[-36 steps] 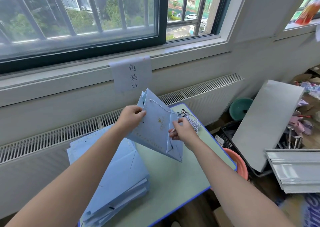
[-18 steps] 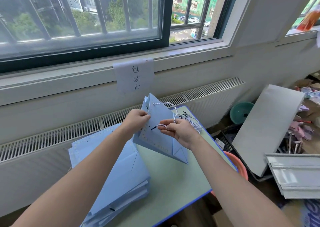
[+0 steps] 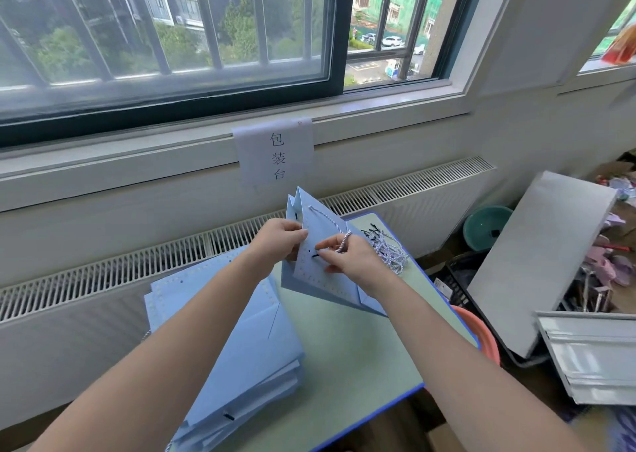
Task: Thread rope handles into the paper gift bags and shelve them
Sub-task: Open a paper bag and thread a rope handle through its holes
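The left hand (image 3: 280,241) gripped the upper edge of a flat, folded blue gift bag (image 3: 320,265), thumb curled onto the near face and the other fingers tucked behind it, so the bag was held tilted in the air above the pale green table (image 3: 358,348) with one corner pointing up at the paper sign (image 3: 275,153) on the sill. The right hand (image 3: 351,257) had thumb and forefinger pressed together on the dark tip of a white-and-blue twisted rope handle (image 3: 327,218), the tip touching the bag's face just beside a small punched hole — whether it had entered the hole could not be told. From that pinch the rope looped over the right knuckles and ran up across the bag to a point near the top corner. Just beyond the right fingers, on the far corner of the table, lay a loose bundle of spare ropes (image 3: 387,250) with dark tips. Below the left wrist a stack of flat blue bags (image 3: 227,341) lay on the table, well apart from the held bag. Off to the right, past the table edge, a grey board (image 3: 537,255) leaned beside a teal basin (image 3: 485,226).
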Tool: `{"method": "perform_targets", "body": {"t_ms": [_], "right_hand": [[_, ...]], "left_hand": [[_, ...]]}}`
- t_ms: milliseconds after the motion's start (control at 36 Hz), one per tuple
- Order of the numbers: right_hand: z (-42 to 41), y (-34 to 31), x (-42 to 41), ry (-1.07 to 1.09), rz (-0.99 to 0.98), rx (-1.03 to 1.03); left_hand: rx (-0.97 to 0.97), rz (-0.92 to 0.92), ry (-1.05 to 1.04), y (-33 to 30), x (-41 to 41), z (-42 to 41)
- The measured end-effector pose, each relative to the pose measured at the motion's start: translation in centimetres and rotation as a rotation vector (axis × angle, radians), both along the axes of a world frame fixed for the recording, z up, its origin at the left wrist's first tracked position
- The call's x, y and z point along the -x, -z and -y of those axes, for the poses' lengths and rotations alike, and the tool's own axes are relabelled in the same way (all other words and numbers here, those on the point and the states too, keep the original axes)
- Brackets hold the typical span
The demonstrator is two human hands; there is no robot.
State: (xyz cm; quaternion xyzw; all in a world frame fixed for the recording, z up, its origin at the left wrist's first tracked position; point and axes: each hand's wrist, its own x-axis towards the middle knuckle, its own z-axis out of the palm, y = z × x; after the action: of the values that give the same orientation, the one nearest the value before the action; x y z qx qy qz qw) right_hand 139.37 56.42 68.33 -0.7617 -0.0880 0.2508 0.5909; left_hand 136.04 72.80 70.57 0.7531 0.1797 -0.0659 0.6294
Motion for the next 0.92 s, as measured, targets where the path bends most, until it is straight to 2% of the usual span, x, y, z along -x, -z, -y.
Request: {"method": "perform_targets", "body": {"t_ms": [167, 389, 500, 583, 722, 917], "right_hand": [[-0.2, -0.2, 0.0, 0.020, 0.068, 0.112], [0.1, -0.4, 0.7, 0.045, -0.031, -0.049], [0.4, -0.5, 0.6, 0.100, 0.024, -0.054], [0.2, -0.6, 0.6, 0.141, 0.080, -0.002], [-0.3, -0.8, 0.7, 0.168, 0.212, 0.203], [-0.2, -1.3, 0.8, 0.143, 0.264, 0.258]], "left_hand": [[0.074, -0.004, -0.007, -0.3, 0.3, 0.2], [0.071, -0.016, -0.012, -0.2, 0.2, 0.4], [0.070, -0.030, -0.018, 0.0, 0.1, 0.4], [0.073, -0.030, -0.018, -0.1, 0.1, 0.6], [0.049, -0.035, -0.017, -0.2, 0.2, 0.8], [-0.011, -0.044, -0.040, -0.4, -0.1, 1.1]]}}
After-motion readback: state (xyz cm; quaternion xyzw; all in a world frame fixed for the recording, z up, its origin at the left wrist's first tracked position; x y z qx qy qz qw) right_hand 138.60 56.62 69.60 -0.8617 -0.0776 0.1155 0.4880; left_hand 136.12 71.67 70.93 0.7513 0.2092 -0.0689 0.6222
